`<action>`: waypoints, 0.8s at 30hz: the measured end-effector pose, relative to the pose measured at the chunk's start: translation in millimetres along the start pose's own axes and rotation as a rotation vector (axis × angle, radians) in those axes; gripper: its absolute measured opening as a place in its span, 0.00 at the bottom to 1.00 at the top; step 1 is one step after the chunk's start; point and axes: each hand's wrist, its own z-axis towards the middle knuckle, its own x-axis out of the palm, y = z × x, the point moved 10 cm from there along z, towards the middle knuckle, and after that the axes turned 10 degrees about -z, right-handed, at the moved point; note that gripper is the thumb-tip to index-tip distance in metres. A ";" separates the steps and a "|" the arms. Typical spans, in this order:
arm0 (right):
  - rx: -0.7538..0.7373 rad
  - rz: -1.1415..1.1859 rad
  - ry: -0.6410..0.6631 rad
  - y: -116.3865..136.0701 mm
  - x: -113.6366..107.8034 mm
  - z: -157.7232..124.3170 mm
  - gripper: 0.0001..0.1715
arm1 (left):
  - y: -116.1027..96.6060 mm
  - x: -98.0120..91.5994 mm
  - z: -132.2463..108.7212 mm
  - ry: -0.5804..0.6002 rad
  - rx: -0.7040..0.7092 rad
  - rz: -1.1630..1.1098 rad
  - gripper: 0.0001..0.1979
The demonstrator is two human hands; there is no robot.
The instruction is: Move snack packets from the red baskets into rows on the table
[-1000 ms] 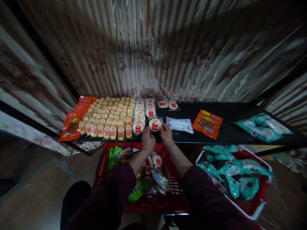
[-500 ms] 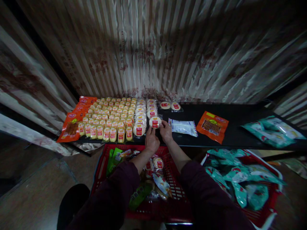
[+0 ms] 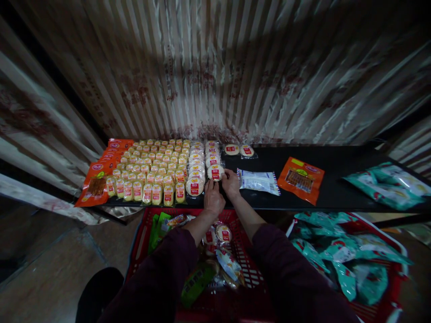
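Observation:
Both my hands are on a round, flat cake in clear wrap with a red label (image 3: 215, 173), at the front of a row of overlapping round cakes (image 3: 213, 152). My left hand (image 3: 213, 198) grips its near edge with bent fingers. At its right edge, my right hand (image 3: 231, 183) pinches the wrapper. To the left lies another row of round cakes (image 3: 195, 186), beside many small yellow wrapped cakes (image 3: 156, 194). Right of my hands is a white-and-blue packet (image 3: 258, 180). Two more round cakes (image 3: 239, 150) lie at the back.
A black shelf (image 3: 340, 179) carries the goods, with a striped curtain (image 3: 208, 67) behind it. Orange packets (image 3: 97, 179) line its left end; another orange packet (image 3: 301, 179) and a teal bag (image 3: 387, 185) lie right. Below stand a red basket (image 3: 141, 242) and a basket of teal bags (image 3: 340, 249).
The round cake has shifted slightly left and back, closer in line with its row, with both hands still on it. The camera view has moved a little.

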 end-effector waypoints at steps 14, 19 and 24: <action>-0.009 0.023 -0.025 -1.7 4.3 9.5 0.17 | 2.5 4.9 8.4 0.001 -0.027 -0.112 0.30; -0.073 -0.017 -0.043 7.7 3.7 9.6 0.16 | 6.3 3.6 10.9 -0.032 -0.055 -0.122 0.31; -0.089 -0.132 -0.068 14.6 1.0 5.1 0.16 | 7.5 5.9 12.7 -0.023 -0.070 -0.104 0.30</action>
